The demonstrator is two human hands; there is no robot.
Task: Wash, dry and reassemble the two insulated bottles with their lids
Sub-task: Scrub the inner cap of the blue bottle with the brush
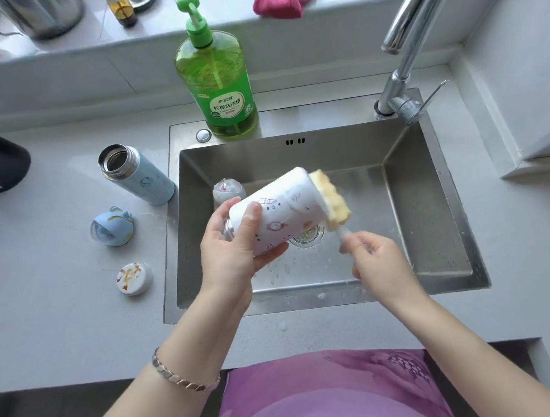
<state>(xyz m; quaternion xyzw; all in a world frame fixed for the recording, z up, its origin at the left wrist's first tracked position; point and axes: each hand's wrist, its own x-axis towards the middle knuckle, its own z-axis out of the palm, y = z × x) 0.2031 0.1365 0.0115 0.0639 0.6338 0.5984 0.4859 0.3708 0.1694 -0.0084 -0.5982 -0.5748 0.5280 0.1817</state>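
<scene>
The white bottle, clamped in the left hand, points its base to 2 o'clock; the right hand pinches the sponge brush touching that base.

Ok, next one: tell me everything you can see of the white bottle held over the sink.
The white bottle has a white body with small cartoon prints and a bare metal neck, no lid on. It is tilted, neck low toward the left hand, which grips it near that end, base raised to the right. Suds coat the upper body. A yellow sponge brush, held by the right hand, presses on its base, above the sink.
</scene>
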